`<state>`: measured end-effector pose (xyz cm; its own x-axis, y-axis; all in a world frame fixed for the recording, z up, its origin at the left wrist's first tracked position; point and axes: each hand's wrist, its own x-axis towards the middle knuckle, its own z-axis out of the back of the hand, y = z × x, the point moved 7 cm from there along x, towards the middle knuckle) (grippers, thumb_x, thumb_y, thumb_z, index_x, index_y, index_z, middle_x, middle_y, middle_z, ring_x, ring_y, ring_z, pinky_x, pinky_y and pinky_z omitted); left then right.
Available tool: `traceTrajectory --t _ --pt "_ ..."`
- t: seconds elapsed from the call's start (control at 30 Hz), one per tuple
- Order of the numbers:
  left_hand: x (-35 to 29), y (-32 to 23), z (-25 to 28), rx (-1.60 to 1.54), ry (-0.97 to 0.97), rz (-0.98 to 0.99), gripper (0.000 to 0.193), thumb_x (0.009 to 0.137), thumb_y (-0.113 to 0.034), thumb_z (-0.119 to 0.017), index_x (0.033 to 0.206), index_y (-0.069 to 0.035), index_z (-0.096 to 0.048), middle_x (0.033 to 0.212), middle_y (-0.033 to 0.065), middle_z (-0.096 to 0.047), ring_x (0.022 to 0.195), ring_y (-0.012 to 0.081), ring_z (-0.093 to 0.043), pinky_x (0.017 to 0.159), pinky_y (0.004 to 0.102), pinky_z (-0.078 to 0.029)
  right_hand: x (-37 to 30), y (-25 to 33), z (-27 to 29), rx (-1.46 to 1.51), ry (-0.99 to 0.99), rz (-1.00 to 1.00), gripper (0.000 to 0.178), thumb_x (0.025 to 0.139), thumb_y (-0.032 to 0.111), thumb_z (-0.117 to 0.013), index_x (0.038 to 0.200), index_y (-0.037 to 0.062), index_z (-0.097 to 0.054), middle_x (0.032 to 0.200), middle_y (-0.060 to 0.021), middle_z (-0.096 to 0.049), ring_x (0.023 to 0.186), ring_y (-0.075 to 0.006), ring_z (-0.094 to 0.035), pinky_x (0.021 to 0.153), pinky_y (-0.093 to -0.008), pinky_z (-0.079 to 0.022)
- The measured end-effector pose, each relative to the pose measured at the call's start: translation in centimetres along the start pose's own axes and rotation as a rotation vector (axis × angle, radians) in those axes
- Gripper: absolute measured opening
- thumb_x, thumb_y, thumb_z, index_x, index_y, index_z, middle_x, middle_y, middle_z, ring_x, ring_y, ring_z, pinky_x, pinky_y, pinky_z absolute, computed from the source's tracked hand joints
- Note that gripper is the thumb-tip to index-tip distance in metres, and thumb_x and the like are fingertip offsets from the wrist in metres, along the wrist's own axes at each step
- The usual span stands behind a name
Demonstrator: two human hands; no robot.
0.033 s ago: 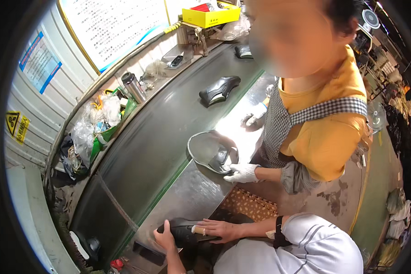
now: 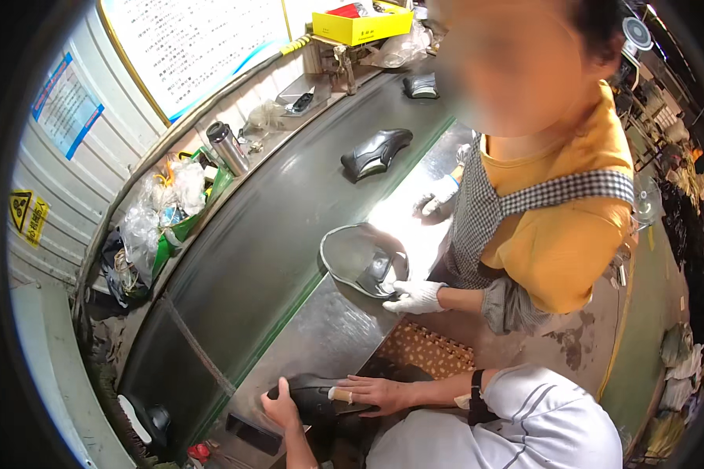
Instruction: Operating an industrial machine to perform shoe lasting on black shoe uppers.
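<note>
Low in view, the left hand [image 2: 283, 408] clasps a black shoe [image 2: 314, 397]; the right hand [image 2: 382, 395], flattened atop it, hides part.

Light falls hard and uneven, burning the metal worktop [image 2: 414, 227] to flat white beside the co-worker's gloves and streaking its nearer part with softer glare, while the wall board [image 2: 203, 59] at upper left is nearly bleached out and the conveyor belt [image 2: 281, 176] carries only a dull sheen. Small bright strips show at the upper right above a dim, murky background, and the dark shoe [image 2: 311, 399] at lower middle gives up little detail. Fisheye distortion bows the belt edge and wall panels [image 2: 94, 109] toward a black rim, and the co-worker's head [image 2: 516, 62] is smeared by heavy blur.
</note>
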<state>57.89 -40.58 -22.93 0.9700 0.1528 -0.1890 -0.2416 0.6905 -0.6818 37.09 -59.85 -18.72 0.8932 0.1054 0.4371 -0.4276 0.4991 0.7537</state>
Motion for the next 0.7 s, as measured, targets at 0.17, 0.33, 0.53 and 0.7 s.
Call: traceTrajectory --t 0.17,0.33,0.53,0.7 --pt "1.1 -0.4 -1.8 0.116 0.042 0.04 0.042 0.078 -0.032 -0.074 0.09 0.008 -0.069 0.093 0.0256 -0.072 0.091 0.0417 -0.068 0.085 0.05 -0.051 -0.2 -2.7 -0.1 0.122 -0.031 0.026 0.076 0.078 0.016 -0.079 0.142 -0.0024 -0.042 0.152 -0.0224 -0.043 0.147 -0.0386 -0.035 0.121 -0.0536 -0.029" --pt "1.7 4.5 2.1 -0.011 -0.064 0.153 0.035 0.077 -0.026 -0.074 0.085 0.008 -0.067 0.086 0.0193 -0.071 0.079 0.0306 -0.066 0.079 0.0443 -0.052 1.1 -1.0 -0.7 0.192 0.036 0.06 0.077 0.084 0.022 -0.077 0.147 -0.0034 -0.041 0.152 -0.0238 -0.043 0.144 -0.0389 -0.038 0.121 -0.0524 -0.029" --pt "-4.5 1.1 7.1 -0.138 -0.073 0.042 0.032 0.077 -0.026 -0.079 0.074 0.002 -0.064 0.066 0.0039 -0.061 0.065 0.0122 -0.054 0.063 0.036 -0.049 1.3 -2.4 -4.8 0.818 0.237 -0.834 0.098 0.095 0.043 -0.071 0.159 0.0003 -0.011 0.151 -0.0221 -0.045 0.138 -0.0276 -0.045 0.112 -0.0383 -0.038" --pt "-8.8 3.0 14.1 -0.148 -0.193 0.1 0.037 0.078 -0.026 -0.083 0.068 -0.001 -0.058 0.062 -0.003 -0.054 0.063 0.0077 -0.047 0.057 0.033 -0.043 2.5 1.2 -9.6 1.0 0.576 -1.036 0.084 0.097 0.039 -0.069 0.158 -0.0005 -0.025 0.145 -0.0179 -0.052 0.131 -0.0209 -0.05 0.103 -0.0305 -0.044"
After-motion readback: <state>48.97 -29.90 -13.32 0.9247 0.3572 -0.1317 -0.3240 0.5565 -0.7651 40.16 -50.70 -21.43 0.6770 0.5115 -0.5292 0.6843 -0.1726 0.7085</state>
